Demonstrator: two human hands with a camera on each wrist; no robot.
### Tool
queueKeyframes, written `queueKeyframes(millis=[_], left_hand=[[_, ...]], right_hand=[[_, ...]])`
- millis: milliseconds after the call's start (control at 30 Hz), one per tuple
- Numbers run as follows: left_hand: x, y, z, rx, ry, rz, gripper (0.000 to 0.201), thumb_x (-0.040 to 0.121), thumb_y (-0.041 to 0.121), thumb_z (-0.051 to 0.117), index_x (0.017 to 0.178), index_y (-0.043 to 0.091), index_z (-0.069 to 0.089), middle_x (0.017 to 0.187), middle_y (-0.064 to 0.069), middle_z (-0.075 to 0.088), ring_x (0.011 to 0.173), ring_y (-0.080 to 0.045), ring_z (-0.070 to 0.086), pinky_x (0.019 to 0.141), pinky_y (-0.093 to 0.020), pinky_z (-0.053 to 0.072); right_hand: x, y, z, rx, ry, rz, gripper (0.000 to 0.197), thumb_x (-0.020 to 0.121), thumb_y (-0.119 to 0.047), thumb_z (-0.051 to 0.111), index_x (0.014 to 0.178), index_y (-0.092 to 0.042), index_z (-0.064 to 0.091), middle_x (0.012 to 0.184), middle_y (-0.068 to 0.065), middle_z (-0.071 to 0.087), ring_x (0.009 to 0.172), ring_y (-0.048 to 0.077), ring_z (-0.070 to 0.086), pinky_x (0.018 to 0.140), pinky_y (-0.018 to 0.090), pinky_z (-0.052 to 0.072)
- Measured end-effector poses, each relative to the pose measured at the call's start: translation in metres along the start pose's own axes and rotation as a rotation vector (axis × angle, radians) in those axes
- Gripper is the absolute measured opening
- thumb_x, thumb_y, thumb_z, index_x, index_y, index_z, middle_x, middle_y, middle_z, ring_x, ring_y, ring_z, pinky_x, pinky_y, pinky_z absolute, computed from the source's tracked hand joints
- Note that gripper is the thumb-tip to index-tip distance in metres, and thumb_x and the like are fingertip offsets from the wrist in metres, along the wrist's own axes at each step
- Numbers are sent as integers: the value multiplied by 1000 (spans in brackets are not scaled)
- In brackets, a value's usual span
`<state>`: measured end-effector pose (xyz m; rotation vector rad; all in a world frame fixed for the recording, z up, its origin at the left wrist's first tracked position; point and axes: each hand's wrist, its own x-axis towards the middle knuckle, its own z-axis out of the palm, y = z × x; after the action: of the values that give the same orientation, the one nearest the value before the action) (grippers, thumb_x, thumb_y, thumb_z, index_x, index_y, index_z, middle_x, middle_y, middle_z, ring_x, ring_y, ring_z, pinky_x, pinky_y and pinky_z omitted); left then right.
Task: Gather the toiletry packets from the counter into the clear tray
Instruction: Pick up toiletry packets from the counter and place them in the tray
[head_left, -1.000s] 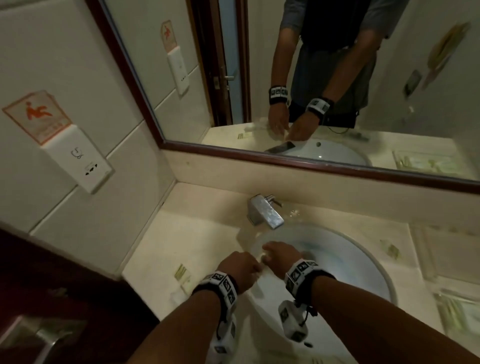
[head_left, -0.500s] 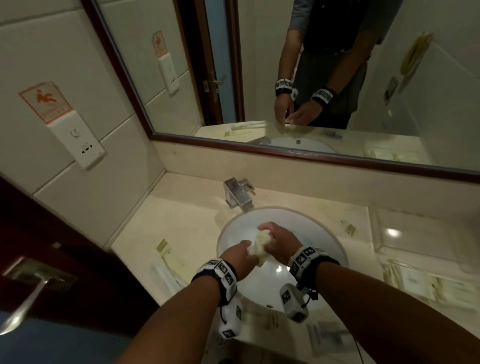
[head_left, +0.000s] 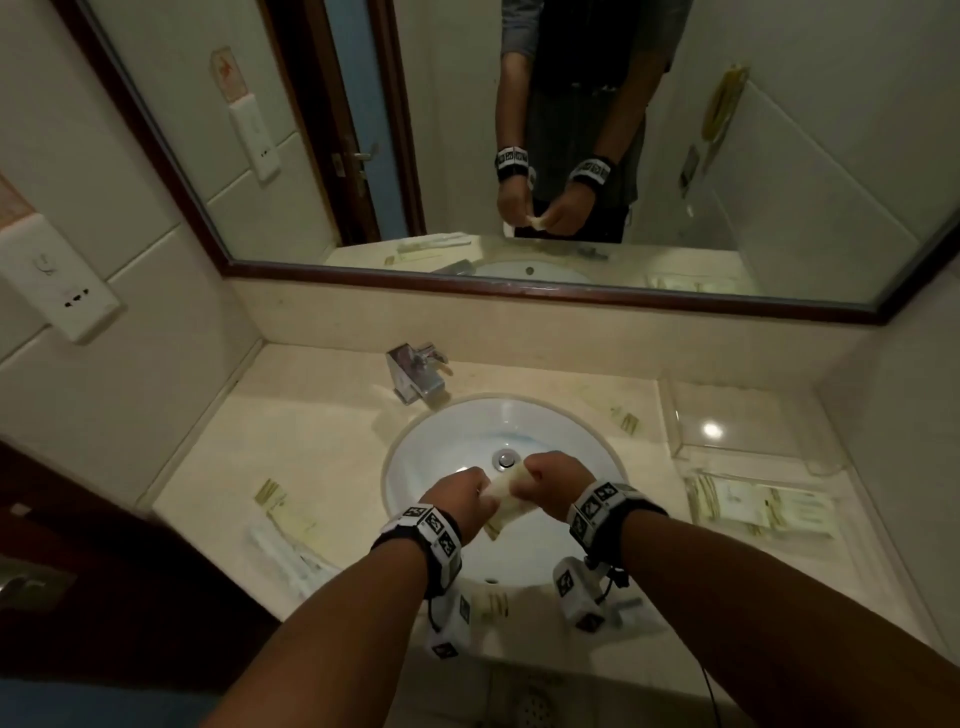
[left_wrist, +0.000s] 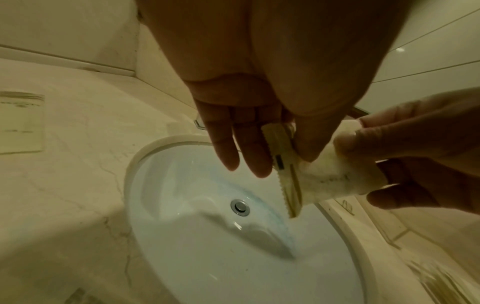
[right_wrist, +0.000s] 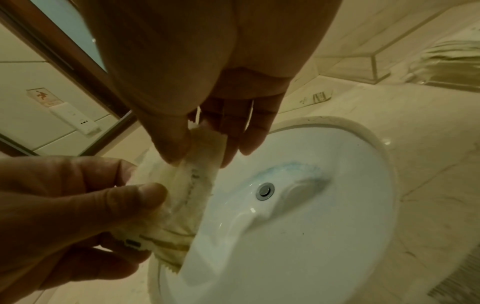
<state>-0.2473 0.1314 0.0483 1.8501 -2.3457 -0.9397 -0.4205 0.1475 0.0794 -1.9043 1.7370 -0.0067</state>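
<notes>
Both hands hover over the white sink (head_left: 426, 467) and hold one crumpled cream toiletry packet (head_left: 506, 500) between them. My left hand (head_left: 467, 491) pinches its striped, serrated end (left_wrist: 283, 164) between thumb and fingers. My right hand (head_left: 540, 478) pinches the opposite end (right_wrist: 205, 142). The clear tray (head_left: 737, 415) stands on the counter at the right, with several packets (head_left: 763, 509) in its near part. Loose packets lie on the counter left of the sink (head_left: 283, 506), behind it on the right (head_left: 618, 415) and at the front edge (head_left: 491, 603).
A chrome faucet (head_left: 418, 371) stands behind the basin. A framed mirror (head_left: 519, 156) runs along the back wall. A socket plate (head_left: 57, 291) sits on the left wall. A long white wrapped item (head_left: 283, 553) lies at the counter's left front.
The hands have drawn back from the faucet toward me over the basin and moved slightly apart. The packet now stretches between them. The head view has pulled back and tilted down.
</notes>
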Motion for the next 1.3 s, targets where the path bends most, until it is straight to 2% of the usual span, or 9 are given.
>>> queueKeyframes(millis=[133,233,367,533,800,900,1000,1200,1300], left_hand=[[0,6,5,-55,-3,7,20,90,35,57,105,22,62,98,0,64,89,-19,60,73,-29,43],[2,12,12,-12,-19,51,22,88,27,58,108,21,64,103,-2,67,98,-22,62,77,-26,42],[1,25,22,7,-46,99,27,87,24,58,113,23,64,114,-2,67,105,-23,61,82,-28,44],[2,45,30,58,-105,149,25,87,24,56,109,22,67,109,-3,69,98,-23,63,76,-28,45],[10,92,44,42,-107,191,26,95,21,45,104,13,68,100,-8,70,94,-27,65,72,-28,45],[14,112,51,74,-113,207,28,99,19,43,110,8,66,106,-10,69,97,-28,64,76,-30,46],[21,140,61,98,-108,221,27,98,18,45,113,11,67,112,-9,69,101,-27,64,79,-30,47],[36,210,92,72,-79,236,32,95,21,42,119,19,63,118,-6,68,107,-26,62,87,-29,46],[44,237,114,55,-85,186,30,93,27,46,120,25,59,114,-3,68,102,-24,64,81,-27,46]], right_hand=[[-6,9,3,24,64,93,34,96,-27,55,65,-18,46,72,1,49,77,22,51,67,29,36],[-14,21,15,113,95,176,29,95,-32,57,71,-17,48,81,4,54,78,23,53,67,31,36],[-28,40,22,119,117,214,29,97,-32,55,74,-16,46,81,2,50,79,23,50,67,31,34],[-46,56,22,151,146,269,33,96,-30,55,68,-22,40,74,-3,45,77,21,49,67,30,33],[-68,99,4,166,148,323,17,91,-25,56,78,-13,55,83,5,57,83,28,59,69,33,44],[-76,120,-6,144,120,340,17,91,-24,55,80,-11,58,81,7,57,86,30,60,69,32,44],[-88,146,-18,141,84,347,26,93,-21,53,69,-13,48,69,1,46,78,26,53,67,30,38],[-106,215,-32,123,85,435,27,92,-23,52,67,-15,45,83,6,53,78,23,50,67,27,36],[-115,249,-33,191,92,498,32,94,-24,52,65,-18,41,79,3,51,81,25,53,69,28,38]])
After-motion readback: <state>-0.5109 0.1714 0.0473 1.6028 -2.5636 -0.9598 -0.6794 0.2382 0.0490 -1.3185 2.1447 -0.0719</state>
